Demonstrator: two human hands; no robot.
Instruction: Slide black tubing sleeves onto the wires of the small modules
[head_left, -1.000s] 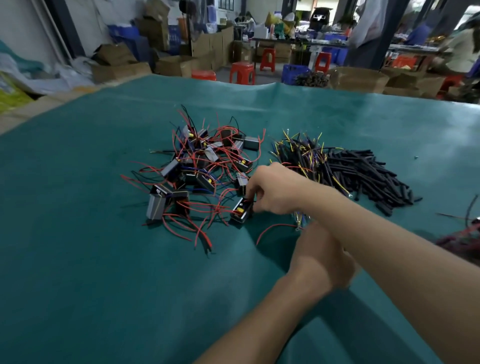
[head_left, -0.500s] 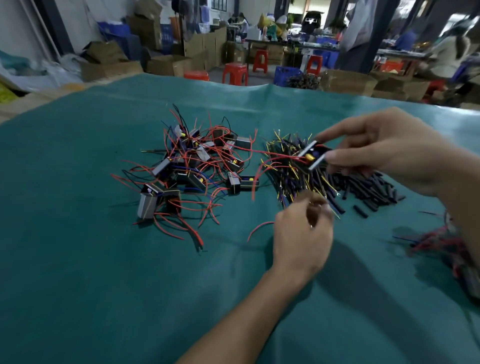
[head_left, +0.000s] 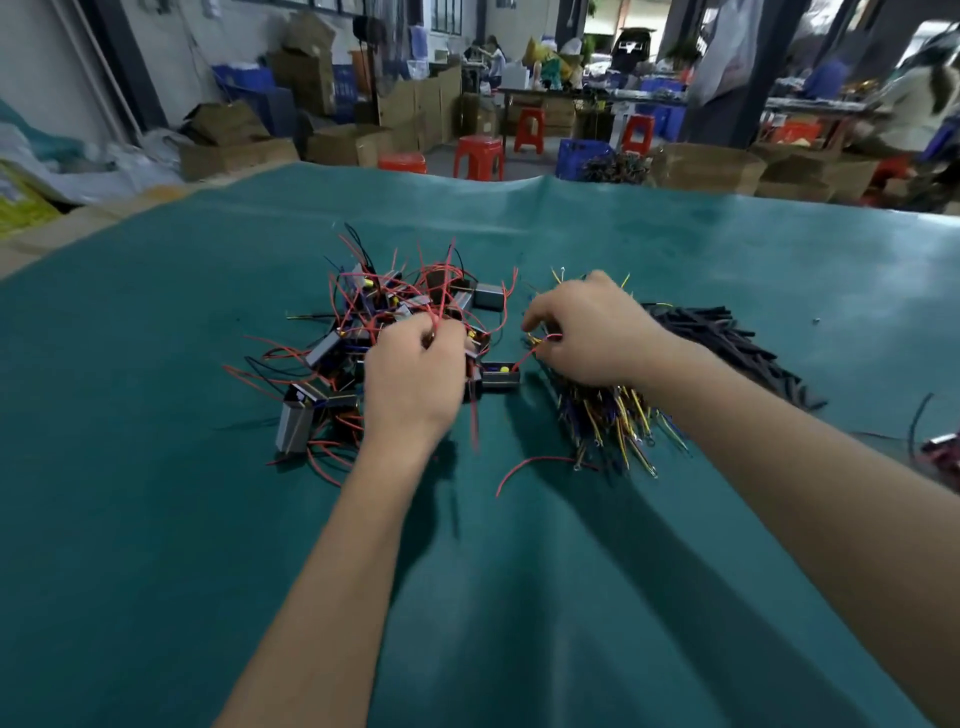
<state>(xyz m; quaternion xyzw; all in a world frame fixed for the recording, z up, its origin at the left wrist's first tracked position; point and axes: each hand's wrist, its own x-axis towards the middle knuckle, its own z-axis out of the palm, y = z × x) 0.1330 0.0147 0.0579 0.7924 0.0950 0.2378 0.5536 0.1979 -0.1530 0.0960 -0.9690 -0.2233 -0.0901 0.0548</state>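
A tangled pile of small grey modules (head_left: 332, 353) with red and black wires lies on the green mat (head_left: 156, 519). My left hand (head_left: 415, 379) rests on the pile's right side, fingers closed around red wires. One module (head_left: 500, 375) lies on the mat between my hands. Its red wire runs up into the pinched fingers of my right hand (head_left: 592, 332). A heap of black tubing sleeves (head_left: 737, 348) lies just right of my right hand. Whether a sleeve is in either hand is hidden.
A bundle of short yellow and blue wires (head_left: 618, 426) lies under my right wrist. A loose red wire (head_left: 524, 465) sits on the mat in front of it. More red-wired parts (head_left: 943, 457) lie at the right edge. Boxes and stools stand beyond the table.
My right hand has come down from above the tubing heap, and the module it carried lies on the mat. My left hand moved left from the wire bundle onto the module pile.
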